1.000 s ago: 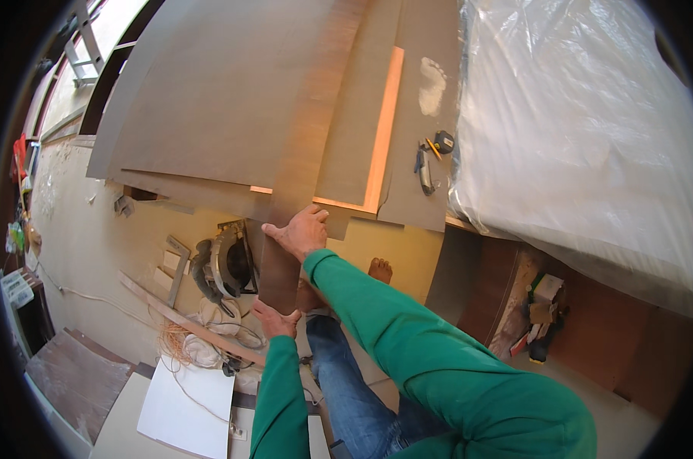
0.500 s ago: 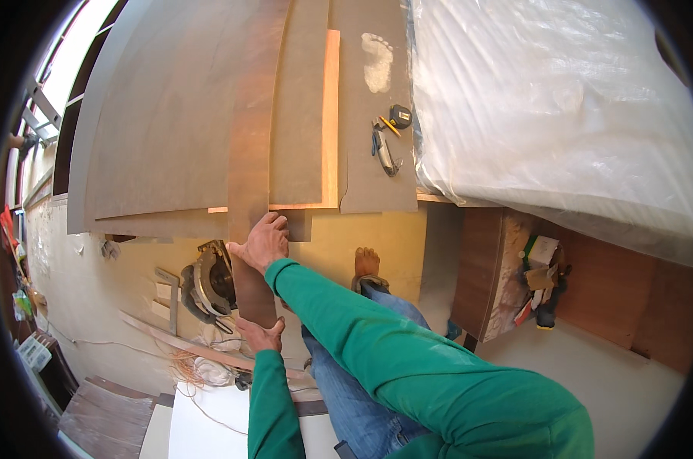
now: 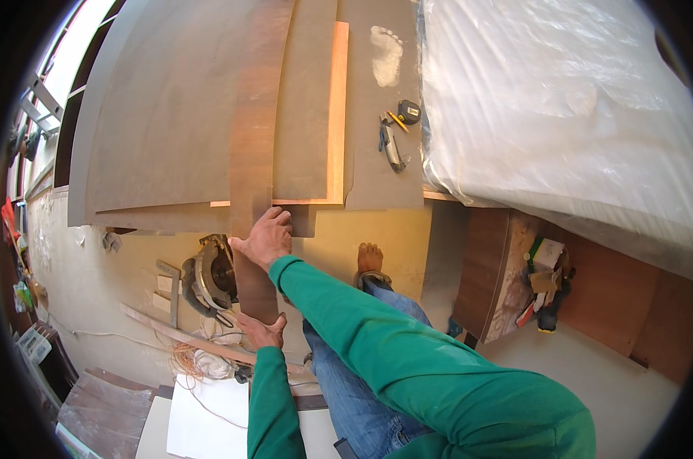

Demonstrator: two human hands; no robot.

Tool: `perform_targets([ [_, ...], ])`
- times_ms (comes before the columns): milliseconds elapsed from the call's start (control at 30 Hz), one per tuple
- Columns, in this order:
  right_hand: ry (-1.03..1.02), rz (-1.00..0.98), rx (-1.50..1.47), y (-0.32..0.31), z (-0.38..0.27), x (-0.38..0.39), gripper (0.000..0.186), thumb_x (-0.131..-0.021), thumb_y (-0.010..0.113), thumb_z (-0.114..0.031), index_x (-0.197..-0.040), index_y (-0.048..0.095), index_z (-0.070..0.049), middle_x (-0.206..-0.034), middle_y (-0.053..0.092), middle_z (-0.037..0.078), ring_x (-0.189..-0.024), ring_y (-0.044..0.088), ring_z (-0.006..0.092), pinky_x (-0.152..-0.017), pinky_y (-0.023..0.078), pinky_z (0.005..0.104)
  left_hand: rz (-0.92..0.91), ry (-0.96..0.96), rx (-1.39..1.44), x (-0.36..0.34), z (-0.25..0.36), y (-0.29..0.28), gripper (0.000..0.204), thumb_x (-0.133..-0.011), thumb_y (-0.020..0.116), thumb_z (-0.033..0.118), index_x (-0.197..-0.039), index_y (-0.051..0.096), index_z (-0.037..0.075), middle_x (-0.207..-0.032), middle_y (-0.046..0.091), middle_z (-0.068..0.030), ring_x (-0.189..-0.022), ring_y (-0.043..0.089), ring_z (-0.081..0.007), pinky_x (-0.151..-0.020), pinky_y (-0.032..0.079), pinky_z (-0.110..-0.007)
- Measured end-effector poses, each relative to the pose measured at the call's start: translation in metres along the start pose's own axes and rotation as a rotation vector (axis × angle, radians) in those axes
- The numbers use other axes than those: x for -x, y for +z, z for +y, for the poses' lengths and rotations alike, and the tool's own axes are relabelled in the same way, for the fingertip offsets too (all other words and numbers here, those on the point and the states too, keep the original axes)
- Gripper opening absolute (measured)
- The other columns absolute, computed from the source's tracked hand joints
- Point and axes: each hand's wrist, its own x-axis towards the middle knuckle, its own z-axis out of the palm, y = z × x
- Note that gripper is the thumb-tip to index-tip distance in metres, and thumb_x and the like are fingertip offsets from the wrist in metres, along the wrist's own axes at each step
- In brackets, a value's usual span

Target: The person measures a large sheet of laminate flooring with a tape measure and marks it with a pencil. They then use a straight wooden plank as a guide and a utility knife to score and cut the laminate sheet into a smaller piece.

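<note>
A long dark-brown strip of sheet board (image 3: 253,145) lies lengthwise over the stacked brown sheets, its near end jutting out past their edge toward me. My right hand (image 3: 264,239) grips this strip just off the stack's front edge, thumb on its left side and fingers over its right. Closer to my body, my left hand (image 3: 262,332) is closed around the strip's near end. Parts of the fingers of both hands are hidden beneath or behind the board. A circular saw (image 3: 211,277) stands on the floor left of the strip.
Wide brown sheets (image 3: 170,115) and a pale-edged board (image 3: 337,115) lie stacked ahead. A utility knife (image 3: 393,148), pencil (image 3: 397,122) and tape measure (image 3: 409,112) rest to the right. Clear plastic sheeting (image 3: 553,99) covers the far right. A metal square (image 3: 170,294) and cord (image 3: 193,359) are on the floor.
The view has shifted slightly, so the stack and tools appear a little farther right and higher. Both hands keep their hold on the strip.
</note>
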Motion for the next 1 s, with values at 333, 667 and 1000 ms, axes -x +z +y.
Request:
perform_targets([
  [333, 0.000, -0.029, -0.019, -0.003, 0.003, -0.003, 0.129, -0.068, 0.089, -0.063, -0.144, 0.027, 0.021, -0.128, 0.048, 0.032, -0.112, 0.060, 0.0469, -0.097, 0.055, 0.0466, -0.036, -0.034, 0.032, 0.001, 0.007, -0.003, 0.113, -0.061, 0.095, 0.035, -0.142, 0.031, -0.011, -0.133, 0.044, -0.0323, -0.121, 0.048, -0.0510, -0.103, 0.045, -0.055],
  [667, -0.077, -0.004, -0.048, -0.006, 0.012, -0.001, 0.128, -0.072, 0.085, -0.065, -0.146, 0.027, 0.021, -0.130, 0.047, 0.036, -0.117, 0.059, 0.0507, -0.098, 0.054, 0.0507, -0.064, -0.030, 0.076, 0.004, 0.017, -0.016, 0.120, -0.062, 0.096, 0.038, -0.150, 0.029, -0.009, -0.142, 0.042, -0.0330, -0.132, 0.043, -0.0501, -0.110, 0.041, -0.052],
  [1000, -0.423, 0.308, -0.316, -0.014, 0.116, 0.015, 0.055, -0.089, 0.073, -0.024, -0.133, 0.056, 0.003, -0.124, 0.057, 0.023, -0.115, 0.059, 0.0425, -0.097, 0.051, 0.0501, 0.078, 0.097, -0.148, -0.001, 0.038, -0.033, 0.133, -0.062, 0.095, 0.052, -0.160, 0.024, -0.002, -0.154, 0.038, -0.0312, -0.144, 0.037, -0.0467, -0.119, 0.032, -0.055],
])
